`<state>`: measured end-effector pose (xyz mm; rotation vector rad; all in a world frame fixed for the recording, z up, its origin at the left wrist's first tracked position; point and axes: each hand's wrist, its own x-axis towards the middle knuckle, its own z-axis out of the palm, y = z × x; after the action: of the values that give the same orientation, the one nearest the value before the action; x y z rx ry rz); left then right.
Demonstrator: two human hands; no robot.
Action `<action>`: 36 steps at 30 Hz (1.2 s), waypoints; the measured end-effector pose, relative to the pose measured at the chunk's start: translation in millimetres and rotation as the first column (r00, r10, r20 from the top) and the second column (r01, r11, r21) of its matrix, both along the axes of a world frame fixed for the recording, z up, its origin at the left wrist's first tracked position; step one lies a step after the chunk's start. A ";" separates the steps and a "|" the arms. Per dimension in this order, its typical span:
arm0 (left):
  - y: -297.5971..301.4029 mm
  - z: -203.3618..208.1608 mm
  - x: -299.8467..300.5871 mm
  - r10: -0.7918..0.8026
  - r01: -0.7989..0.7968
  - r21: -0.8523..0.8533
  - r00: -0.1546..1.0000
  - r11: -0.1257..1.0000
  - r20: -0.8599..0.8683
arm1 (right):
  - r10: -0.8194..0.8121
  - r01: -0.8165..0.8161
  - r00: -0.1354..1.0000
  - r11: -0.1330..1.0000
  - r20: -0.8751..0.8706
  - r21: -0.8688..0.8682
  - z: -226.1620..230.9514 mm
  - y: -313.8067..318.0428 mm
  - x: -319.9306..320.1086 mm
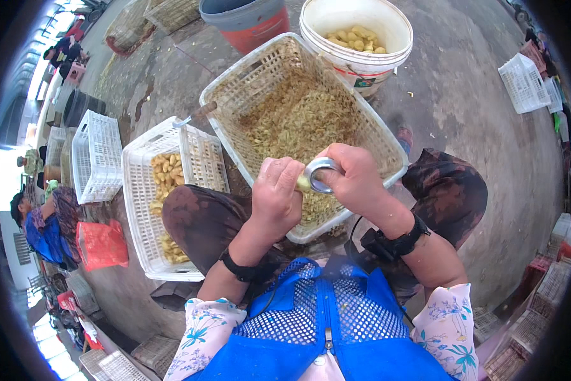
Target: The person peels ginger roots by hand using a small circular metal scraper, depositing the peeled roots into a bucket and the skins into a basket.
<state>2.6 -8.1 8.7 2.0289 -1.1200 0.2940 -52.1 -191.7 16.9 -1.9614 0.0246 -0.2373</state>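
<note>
My left hand (277, 193) is closed around a pale yellow piece of ginger (304, 183), mostly hidden by the fingers. Gripped in my right hand (356, 178) is a shiny metal ring-shaped scraper (323, 173), its edge close against the ginger. Both hands meet above the near part of a large white plastic crate (234, 166), which holds a heap of yellowish-brown peelings (304, 120). To the left, between my knee and the floor, a second white crate (135, 209) contains unpeeled-looking ginger (166, 171).
Beyond the peelings crate stands a white bucket (363, 54) with peeled ginger (355, 39) inside. A grey and red bucket (247, 25) is beside it. A knife-like tool (199, 113) rests on the crate rims. At left are an upended white crate (98, 155), a red bag (102, 244) and another person (47, 235).
</note>
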 end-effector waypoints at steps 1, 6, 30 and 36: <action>-0.5 -0.7 -0.5 0.012 -0.013 0.017 1.000 1.000 0.027 | -0.004 0.004 1.000 1.000 -0.001 0.002 -3.3 1.2 -0.4; 0.4 -5.1 -1.4 0.023 -0.019 0.047 0.997 0.999 -0.080 | -0.013 0.015 0.999 0.997 -0.034 0.078 -4.0 -0.5 1.5; -2.6 3.9 6.0 -0.081 0.074 -0.046 0.982 0.996 -0.173 | 0.052 -0.016 0.990 0.966 -0.134 0.258 3.0 -7.2 -2.9; -1.6 3.1 -2.0 -0.016 0.013 0.174 1.000 0.985 0.016 | 0.038 -0.035 0.998 0.998 -0.050 0.050 -7.7 -3.2 -5.2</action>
<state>0.6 -9.7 11.8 2.1730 -1.2062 0.2130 -57.4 -194.9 9.2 -1.9167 0.0277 -0.1607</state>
